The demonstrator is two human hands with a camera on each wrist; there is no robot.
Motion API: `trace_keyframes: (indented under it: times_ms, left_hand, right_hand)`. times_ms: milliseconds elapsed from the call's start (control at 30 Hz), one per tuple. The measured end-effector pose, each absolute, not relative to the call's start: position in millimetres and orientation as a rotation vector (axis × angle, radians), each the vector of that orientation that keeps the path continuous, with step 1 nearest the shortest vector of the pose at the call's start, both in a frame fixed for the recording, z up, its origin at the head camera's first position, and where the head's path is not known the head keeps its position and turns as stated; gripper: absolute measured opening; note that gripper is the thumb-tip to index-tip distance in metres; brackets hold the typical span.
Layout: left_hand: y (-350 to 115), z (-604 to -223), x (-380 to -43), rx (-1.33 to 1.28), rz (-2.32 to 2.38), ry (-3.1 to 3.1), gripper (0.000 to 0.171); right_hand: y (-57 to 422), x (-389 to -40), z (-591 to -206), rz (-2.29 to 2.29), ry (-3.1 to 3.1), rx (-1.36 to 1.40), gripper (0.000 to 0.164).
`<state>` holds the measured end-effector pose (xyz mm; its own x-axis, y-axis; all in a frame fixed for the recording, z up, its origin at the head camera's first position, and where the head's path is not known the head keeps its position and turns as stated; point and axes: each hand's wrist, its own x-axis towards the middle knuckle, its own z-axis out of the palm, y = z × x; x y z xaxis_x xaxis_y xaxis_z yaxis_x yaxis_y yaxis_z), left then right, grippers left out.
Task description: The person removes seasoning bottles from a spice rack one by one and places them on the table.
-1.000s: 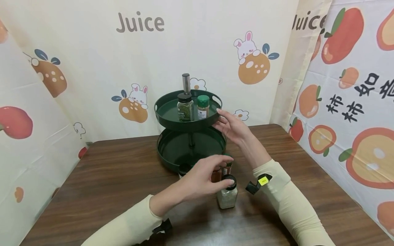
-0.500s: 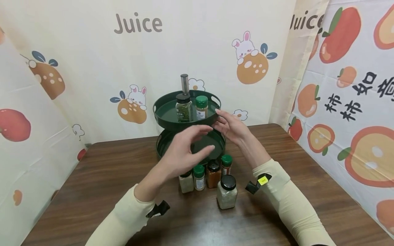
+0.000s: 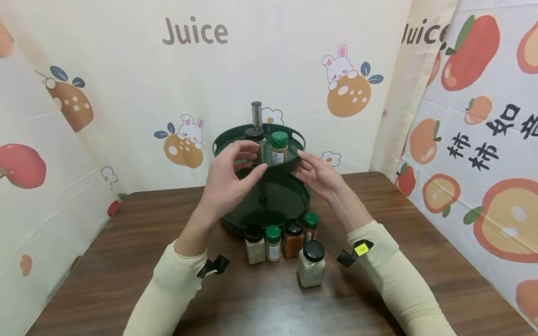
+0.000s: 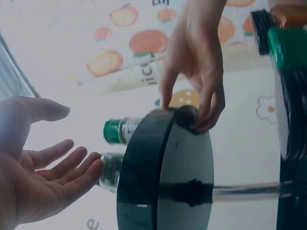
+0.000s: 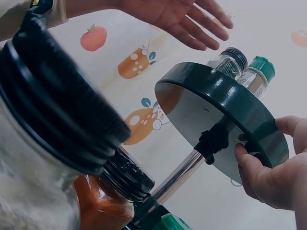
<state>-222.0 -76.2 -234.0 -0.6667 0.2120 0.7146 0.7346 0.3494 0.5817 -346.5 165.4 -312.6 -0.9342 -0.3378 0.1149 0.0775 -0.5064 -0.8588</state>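
A dark green two-tier tray stand rises at mid-table. My right hand [image 3: 321, 177] grips the right edge of its upper tray [image 3: 287, 165], thumb at the rim and fingers curled underneath. Before that tray my left hand [image 3: 229, 175] is raised, fingers loosely spread and holding nothing. Its fingertips come close to a black-lidded spice jar [image 3: 254, 134] on the upper tray, partly covered by them in the head view. Beside this jar stands a green-lidded spice jar [image 3: 279, 148]. The left wrist view shows the left hand [image 4: 53, 167] apart from the tray wall [image 4: 144, 167].
The lower tray [image 3: 279, 200] lies beneath. Before it stand a black-lidded jar [image 3: 255, 249], a green-lidded jar [image 3: 273, 245], a jar with orange-brown contents [image 3: 293, 242] and another green-lidded jar [image 3: 311, 226]. A larger pale jar [image 3: 312, 268] is closest. A metal post [image 3: 257, 115] tops the stand.
My left hand has risen from over the jars on the table, past the lower tray, to the front of the upper tray. The right hand has kept its grip on the rim.
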Motion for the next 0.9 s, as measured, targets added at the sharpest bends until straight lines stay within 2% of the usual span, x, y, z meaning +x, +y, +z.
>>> trace_keyframes:
  times_ms: [267, 567, 767, 900]
  left_hand:
    - [-88.5, -227.9, -235.6, -0.782, -1.414, -2.023, 0.035]
    - [-95.3, -221.7, -243.6, -0.710, -1.448, -2.051, 0.038]
    - [-97.1, -227.8, -255.7, -0.662, -1.423, -2.098, 0.043]
    - [-103.5, -237.1, -275.2, -0.654, -1.421, -2.131, 0.048]
  right_hand:
    - [167.4, -345.4, -311.7, -2.511, 1.404, -0.397, 0.039]
    - [167.7, -345.8, -311.0, -2.512, 1.414, -0.403, 0.052]
    - [166.7, -346.2, -313.8, -2.499, 1.417, -0.435, 0.052]
    - [165.7, -346.4, -313.9, -2.501, 1.407, -0.438, 0.045]
